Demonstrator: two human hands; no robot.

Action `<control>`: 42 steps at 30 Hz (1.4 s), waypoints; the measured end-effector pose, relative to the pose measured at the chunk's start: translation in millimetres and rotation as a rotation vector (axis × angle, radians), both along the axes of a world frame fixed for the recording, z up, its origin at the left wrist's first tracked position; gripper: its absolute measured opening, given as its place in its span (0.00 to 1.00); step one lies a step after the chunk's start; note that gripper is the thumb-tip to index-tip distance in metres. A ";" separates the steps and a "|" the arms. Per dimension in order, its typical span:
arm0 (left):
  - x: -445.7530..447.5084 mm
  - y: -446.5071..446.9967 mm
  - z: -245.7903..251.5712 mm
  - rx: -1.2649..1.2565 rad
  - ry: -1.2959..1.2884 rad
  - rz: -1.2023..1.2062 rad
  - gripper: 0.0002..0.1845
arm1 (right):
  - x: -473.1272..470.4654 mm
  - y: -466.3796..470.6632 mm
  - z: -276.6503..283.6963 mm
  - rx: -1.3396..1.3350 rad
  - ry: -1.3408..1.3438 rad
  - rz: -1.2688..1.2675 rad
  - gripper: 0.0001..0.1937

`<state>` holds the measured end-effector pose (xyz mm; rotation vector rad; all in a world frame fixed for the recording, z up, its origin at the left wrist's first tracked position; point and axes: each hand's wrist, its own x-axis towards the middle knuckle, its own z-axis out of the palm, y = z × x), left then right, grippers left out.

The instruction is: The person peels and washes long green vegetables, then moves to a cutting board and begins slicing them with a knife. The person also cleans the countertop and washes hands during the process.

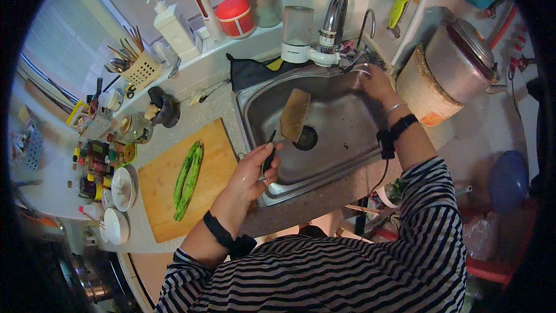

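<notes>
My left hand [256, 167] is closed round the black handle [269, 158] of what looks like a kitchen knife, at the sink's near left corner. A broad brownish blade [295, 115] extends over the stainless steel sink [321, 169], above the drain strainer [305, 138]. At the back right of the basin is my right hand [373, 82], its fingers bent by the rim below the faucet [334, 21]. Whether it grips something there is unclear. Left of the sink, two long, mottled green vegetable pieces [188, 180] lie side by side on a wooden cutting board [158, 182].
A large metal pot [460, 61] stands right of the sink. White bowls [123, 189] and several seasoning bottles [97, 156] sit left of the board. Along the back ledge are a utensil holder [141, 69], a pump bottle [176, 30] and a red-lidded jar [236, 17].
</notes>
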<state>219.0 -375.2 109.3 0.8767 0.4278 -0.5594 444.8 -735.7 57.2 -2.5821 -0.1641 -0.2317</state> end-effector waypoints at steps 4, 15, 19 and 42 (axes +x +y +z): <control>11.5 -12.3 5.4 -0.024 -0.011 -0.017 0.16 | 42.1 -2.0 -13.3 -0.095 -0.055 -0.085 0.29; 22.9 -28.5 8.3 -0.098 0.011 -0.008 0.17 | 75.0 -2.6 -41.8 -0.203 -0.077 0.046 0.27; 30.8 -36.2 8.2 -0.114 0.052 0.027 0.17 | 71.7 -5.3 -38.3 -0.215 -0.009 0.046 0.27; 52.4 -52.8 -1.5 -0.202 0.132 0.044 0.16 | -27.6 45.5 4.5 0.005 0.099 0.731 0.24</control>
